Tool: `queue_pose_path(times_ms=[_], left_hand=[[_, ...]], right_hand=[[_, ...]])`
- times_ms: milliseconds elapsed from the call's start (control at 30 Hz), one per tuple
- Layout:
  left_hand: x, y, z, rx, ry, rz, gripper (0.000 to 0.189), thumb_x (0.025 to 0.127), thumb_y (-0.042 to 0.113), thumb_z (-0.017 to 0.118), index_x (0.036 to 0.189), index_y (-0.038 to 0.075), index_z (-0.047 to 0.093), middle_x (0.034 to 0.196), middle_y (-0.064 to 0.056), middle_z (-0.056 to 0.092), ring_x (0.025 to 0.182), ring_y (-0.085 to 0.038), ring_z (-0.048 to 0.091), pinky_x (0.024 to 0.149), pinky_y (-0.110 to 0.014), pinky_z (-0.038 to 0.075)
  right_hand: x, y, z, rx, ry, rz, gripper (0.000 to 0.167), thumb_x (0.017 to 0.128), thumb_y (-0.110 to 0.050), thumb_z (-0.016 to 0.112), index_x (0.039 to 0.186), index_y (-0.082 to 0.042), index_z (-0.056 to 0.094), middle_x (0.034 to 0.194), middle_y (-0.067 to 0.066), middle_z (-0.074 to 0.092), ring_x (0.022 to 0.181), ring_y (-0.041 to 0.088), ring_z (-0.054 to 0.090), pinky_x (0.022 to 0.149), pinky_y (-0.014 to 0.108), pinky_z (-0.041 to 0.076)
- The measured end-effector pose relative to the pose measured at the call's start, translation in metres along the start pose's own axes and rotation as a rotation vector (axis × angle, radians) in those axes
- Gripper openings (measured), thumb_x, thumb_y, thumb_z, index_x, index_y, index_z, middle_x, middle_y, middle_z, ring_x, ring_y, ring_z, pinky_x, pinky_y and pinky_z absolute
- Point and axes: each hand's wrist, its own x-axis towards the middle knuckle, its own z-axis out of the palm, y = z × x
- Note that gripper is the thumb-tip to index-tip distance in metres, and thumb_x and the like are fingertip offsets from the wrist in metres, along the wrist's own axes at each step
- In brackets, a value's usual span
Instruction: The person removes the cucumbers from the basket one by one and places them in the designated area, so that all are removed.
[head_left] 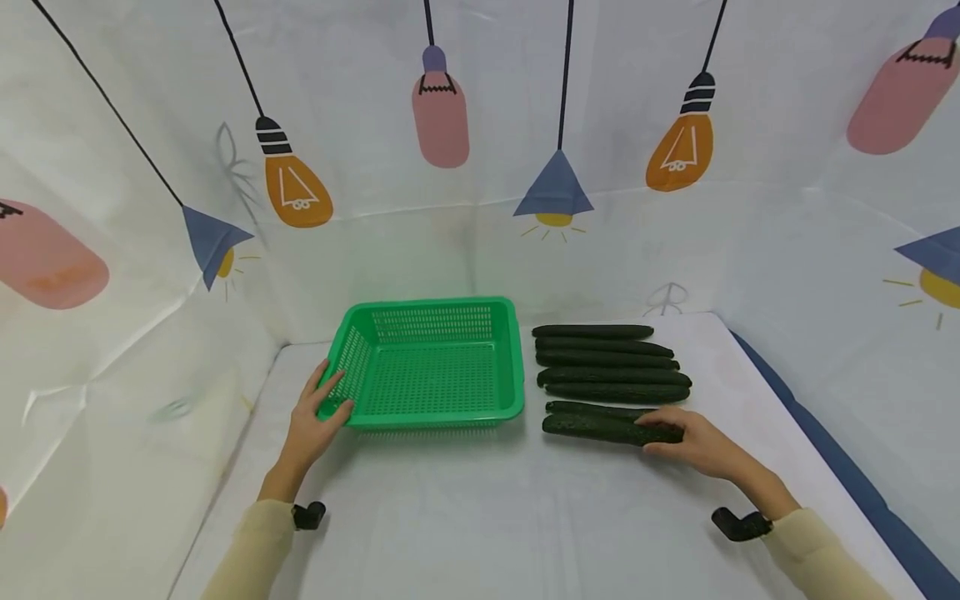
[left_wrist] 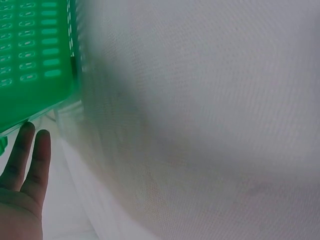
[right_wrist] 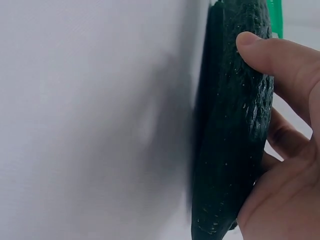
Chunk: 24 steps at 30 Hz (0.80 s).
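A green plastic basket [head_left: 438,419] with slotted walls stands on the white-covered table, and no items lie in it. At its left front corner my left hand [head_left: 310,427] rests on the rim, fingers extended. Two straight fingers [left_wrist: 37,170] reach the basket's edge in the left wrist view. My right hand [head_left: 697,443] grips the right end of the nearest dark green cucumber [head_left: 588,428], thumb on the near side. The right wrist view shows that cucumber [right_wrist: 230,135] close up, its skin bumpy. Just behind it lies another cucumber [head_left: 592,407], partly covered by the hand.
Several more cucumbers [head_left: 607,358] lie side by side behind, right of the basket. White sheeting [head_left: 480,242] printed with lamps and bulbs rises at the back and sides. A blue strip [head_left: 810,433] runs along the table's right edge. Each wrist carries a small black device [head_left: 738,525].
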Motion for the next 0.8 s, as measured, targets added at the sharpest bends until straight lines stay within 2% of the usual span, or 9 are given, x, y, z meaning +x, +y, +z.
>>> queue_pose_path(times_ms=[167, 333, 600, 800], left_hand=[[-0.0027, 0.0002, -0.0007, 0.003, -0.004, -0.011, 0.061, 0.096, 0.023, 0.070, 0.152, 0.008, 0.051, 0.171, -0.012, 0.023, 0.157, -0.043, 0.019, 0.117, -0.073, 0.024], [-0.0036, -0.0009, -0.0011, 0.003, 0.002, -0.010, 0.060, 0.097, 0.022, 0.070, 0.152, 0.009, 0.051, 0.171, -0.011, 0.022, 0.157, -0.042, 0.019, 0.118, -0.072, 0.024], [-0.0035, -0.0006, 0.0003, -0.003, 0.006, -0.002, 0.059, 0.097, 0.022, 0.069, 0.151, 0.008, 0.052, 0.171, -0.013, 0.023, 0.156, -0.045, 0.019, 0.116, -0.075, 0.024], [-0.0007, 0.0001, 0.0005, -0.012, 0.006, 0.021, 0.059, 0.097, 0.020, 0.069, 0.152, 0.007, 0.051, 0.171, -0.014, 0.022, 0.156, -0.045, 0.019, 0.115, -0.075, 0.024]], right_hand=[[-0.0023, 0.0017, 0.0038, -0.019, -0.006, -0.016, 0.036, 0.087, -0.022, 0.083, 0.121, -0.016, 0.073, 0.120, 0.005, 0.072, 0.110, -0.002, 0.060, 0.088, 0.023, 0.053], [-0.0010, 0.0013, 0.0054, -0.028, -0.001, -0.004, 0.037, 0.088, -0.024, 0.083, 0.121, -0.015, 0.073, 0.120, 0.005, 0.072, 0.108, 0.001, 0.061, 0.087, 0.029, 0.055], [0.0030, -0.0011, 0.0040, -0.097, 0.009, 0.042, 0.036, 0.088, -0.029, 0.083, 0.121, -0.016, 0.074, 0.121, 0.003, 0.072, 0.112, 0.018, 0.065, 0.091, 0.040, 0.056], [0.0038, 0.0036, 0.0032, -0.121, 0.016, 0.058, 0.038, 0.088, -0.032, 0.082, 0.122, -0.017, 0.074, 0.119, -0.001, 0.071, 0.111, 0.013, 0.064, 0.091, 0.040, 0.056]])
